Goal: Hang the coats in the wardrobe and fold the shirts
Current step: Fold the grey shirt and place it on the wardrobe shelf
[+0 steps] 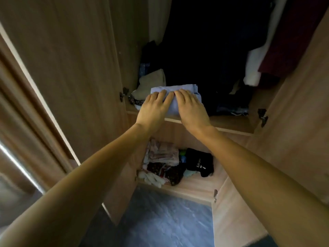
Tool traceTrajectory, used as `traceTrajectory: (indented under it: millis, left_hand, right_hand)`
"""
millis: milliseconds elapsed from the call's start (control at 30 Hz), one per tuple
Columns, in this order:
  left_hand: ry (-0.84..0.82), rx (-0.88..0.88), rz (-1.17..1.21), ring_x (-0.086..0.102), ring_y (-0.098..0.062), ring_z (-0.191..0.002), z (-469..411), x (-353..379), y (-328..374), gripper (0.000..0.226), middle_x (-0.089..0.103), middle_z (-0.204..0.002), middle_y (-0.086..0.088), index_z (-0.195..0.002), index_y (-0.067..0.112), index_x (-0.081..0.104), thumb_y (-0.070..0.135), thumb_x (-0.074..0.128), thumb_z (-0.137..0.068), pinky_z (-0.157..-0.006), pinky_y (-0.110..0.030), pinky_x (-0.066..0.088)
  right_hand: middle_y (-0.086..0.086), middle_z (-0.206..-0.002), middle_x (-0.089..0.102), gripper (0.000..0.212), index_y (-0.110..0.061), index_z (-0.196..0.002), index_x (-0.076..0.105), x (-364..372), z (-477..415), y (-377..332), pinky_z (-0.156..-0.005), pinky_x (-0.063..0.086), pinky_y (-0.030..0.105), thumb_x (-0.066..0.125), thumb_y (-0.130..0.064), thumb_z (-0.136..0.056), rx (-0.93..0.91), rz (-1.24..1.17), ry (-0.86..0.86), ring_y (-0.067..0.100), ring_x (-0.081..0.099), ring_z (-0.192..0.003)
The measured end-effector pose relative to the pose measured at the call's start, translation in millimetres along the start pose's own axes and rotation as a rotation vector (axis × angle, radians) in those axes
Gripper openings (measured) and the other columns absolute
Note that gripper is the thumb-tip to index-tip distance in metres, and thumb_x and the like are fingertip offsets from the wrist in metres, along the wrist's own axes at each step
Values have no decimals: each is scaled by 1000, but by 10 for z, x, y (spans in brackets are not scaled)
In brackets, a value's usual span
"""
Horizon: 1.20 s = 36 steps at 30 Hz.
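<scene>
head view shows me both grips laid palm-down on the folded light blue shirt (pixel 187 88), which sits under them near the front edge of the upper shelf (pixel 231 123) of the wardrobe. the left grip (pixel 154 107) and the right grip (pixel 191 107) lie side by side, fingertips almost meeting and fingers stretched fairly straight over the cloth. neither curls round anything; they only press down on it. i judge the step in hand to be seating the folded shirt in its place. to do it well i would push with flat palms, evenly from both sides, so the shirt slides back from the edge without the top fold riding up. i would steer it into the gap between the cream garment (pixel 153 79) just left of the left grip and the dark pile (pixel 231 104) right of the right grip, not onto either. lifting off should go straight up, so no fold drags open. both forearms reach forward, wrists nearly level, converging on the shirt from wide-set elbows. below the grips, the lower shelf (pixel 195 186) holds a patterned heap (pixel 163 161) and a black garment (pixel 199 162).
</scene>
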State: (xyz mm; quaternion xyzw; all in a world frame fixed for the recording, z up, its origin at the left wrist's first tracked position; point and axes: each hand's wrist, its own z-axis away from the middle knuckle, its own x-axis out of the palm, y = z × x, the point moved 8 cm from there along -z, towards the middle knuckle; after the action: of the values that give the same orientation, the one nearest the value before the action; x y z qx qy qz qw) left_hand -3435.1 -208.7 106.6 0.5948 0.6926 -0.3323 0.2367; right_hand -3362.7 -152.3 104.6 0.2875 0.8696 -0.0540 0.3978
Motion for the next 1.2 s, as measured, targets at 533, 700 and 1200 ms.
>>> traceTrajectory:
  millis: [533, 700, 1200]
  left_hand:
    - [-155, -185, -71, 64, -41, -88, -718, 1285, -1306, 49, 62, -111, -26, -122, -2, 57, 13, 30, -83, -69, -46, 55]
    - [-113, -165, -73, 65, -41, -88, -1167, 1732, -1947, 45, 63, -112, -27, -121, -2, 57, 7, 41, -80, -71, -45, 56]
    - [-853, -423, 314, -11, -27, -145, -888, 3629, -2730, 87, -14, -158, -11, -150, 24, -7, 34, 53, -88, -117, -43, -1]
  right_hand:
    - [12, -111, 65, 62, -3, -120, 58, 1608, -1391, 246, -97, 45, 36, 78, -7, -61, -128, 18, -45, 28, 63, -101]
    - [20, -112, 61, 50, 2, -122, 55, 2026, -2057, 378, -98, 44, 40, 63, -2, -73, -123, -12, -90, 34, 60, -102]
    - [6, -159, 8, 73, -17, -152, 9, 3842, -2177, 650, -117, -4, 42, 42, -46, -94, 14, -237, -805, 22, 5, -146]
